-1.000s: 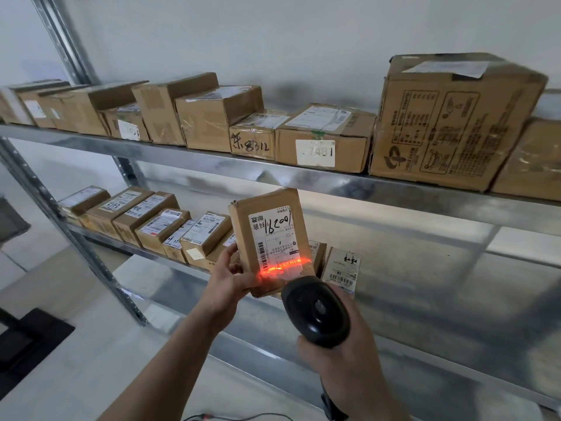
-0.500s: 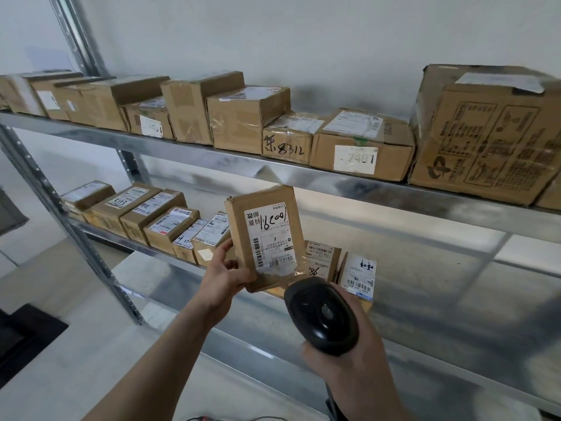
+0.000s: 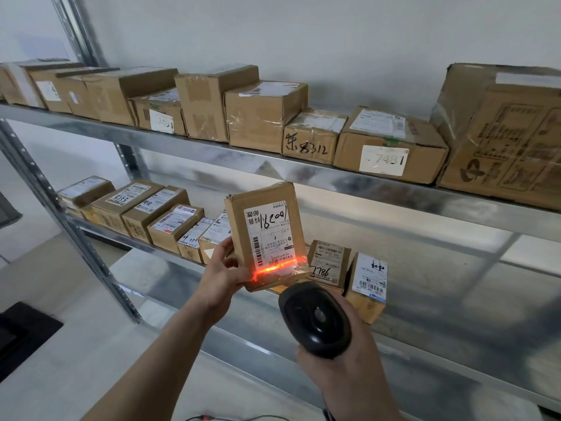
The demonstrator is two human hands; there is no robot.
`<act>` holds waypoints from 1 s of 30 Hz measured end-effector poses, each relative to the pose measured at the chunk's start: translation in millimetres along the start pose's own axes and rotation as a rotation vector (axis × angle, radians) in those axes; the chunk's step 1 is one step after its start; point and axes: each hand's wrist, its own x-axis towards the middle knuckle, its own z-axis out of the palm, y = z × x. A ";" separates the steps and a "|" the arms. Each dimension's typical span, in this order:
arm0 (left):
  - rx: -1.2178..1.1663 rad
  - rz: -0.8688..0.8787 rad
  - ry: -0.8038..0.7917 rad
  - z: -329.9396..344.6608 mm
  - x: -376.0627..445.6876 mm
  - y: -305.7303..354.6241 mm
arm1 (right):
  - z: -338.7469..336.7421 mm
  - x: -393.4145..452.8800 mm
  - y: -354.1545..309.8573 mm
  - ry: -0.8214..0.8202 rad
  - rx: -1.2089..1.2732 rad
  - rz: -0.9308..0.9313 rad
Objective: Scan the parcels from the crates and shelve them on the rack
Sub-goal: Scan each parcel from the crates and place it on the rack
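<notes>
though dim, steel rack (image 3: 230, 159), white wall (image 3: 334, 41)

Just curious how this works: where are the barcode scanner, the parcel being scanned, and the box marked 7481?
barcode scanner (image 3: 315, 320): head view, its black head.
held parcel (image 3: 264, 235): head view, its white label.
box marked 7481 (image 3: 384, 159): head view, its numbered sticker.

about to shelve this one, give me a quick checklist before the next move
1. Left hand grip on the held parcel: ok, fingers round its left edge.
2. Scanner in right hand aimed at label: ok.
3. Red scan line on the lower barcode: ok, though it spills past the label.
4. Scan registered: cannot tell.
5. Free space on lower shelf, right of the upright parcel: ok.
</notes>
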 end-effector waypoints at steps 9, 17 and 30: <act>0.019 -0.006 0.018 -17.4 4.9 -5.4 | 2.0 -3.2 -19.9 -0.001 -0.010 0.000; 0.009 0.004 0.031 -23.4 9.5 -6.5 | 4.3 4.6 -23.2 -0.030 0.002 0.093; 0.002 0.003 0.007 -25.5 14.0 -6.8 | 7.5 11.3 -19.5 -0.041 -0.012 0.097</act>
